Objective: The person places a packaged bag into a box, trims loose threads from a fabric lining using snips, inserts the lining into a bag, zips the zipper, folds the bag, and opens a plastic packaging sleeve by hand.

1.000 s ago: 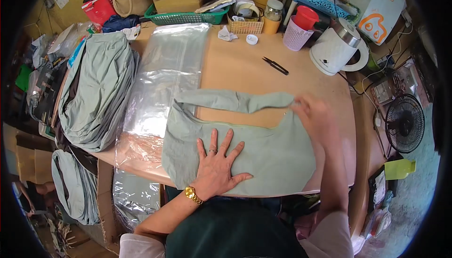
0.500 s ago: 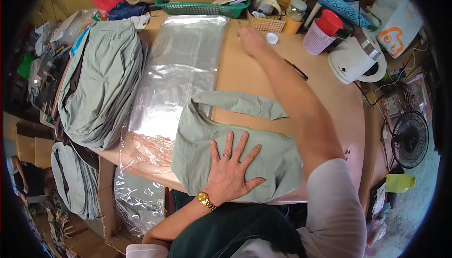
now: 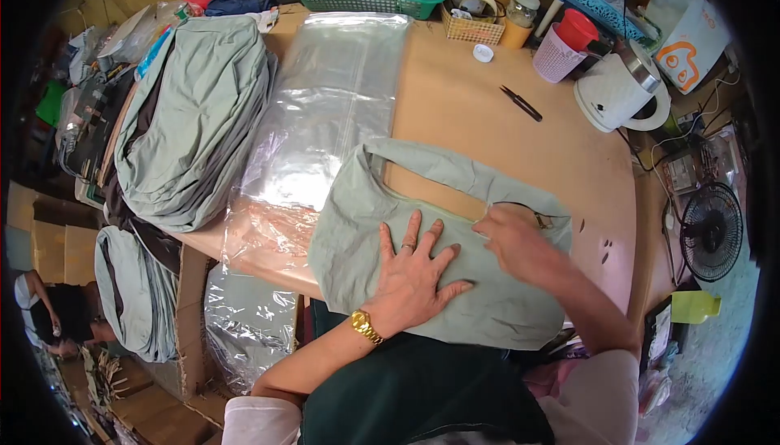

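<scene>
A grey-green fabric shoulder bag (image 3: 455, 307) lies flat at the table's front edge, its strap (image 3: 463, 170) looped away from me. My left hand (image 3: 413, 278) rests flat on the bag's left part, fingers spread, with a gold watch on the wrist. Over the bag's right part, my right hand (image 3: 524, 250) is closed, its fingertips at the zipped opening. What those fingers pinch is hidden. Beside them the opening gapes a little, showing a dark edge. To the left lie clear plastic bags (image 3: 345, 79), partly under the bag.
A tall pile of grey-green bags (image 3: 195, 112) stands at the left, with more bags (image 3: 138, 290) below. Black thread snips (image 3: 521, 104) and a white lid (image 3: 483, 53) lie farther back. At the right are a white kettle (image 3: 605, 95) and a fan (image 3: 712, 232).
My right hand has come back from the table's far side to the bag's opening. The left hand stays flat on the bag. The view has shifted slightly.
</scene>
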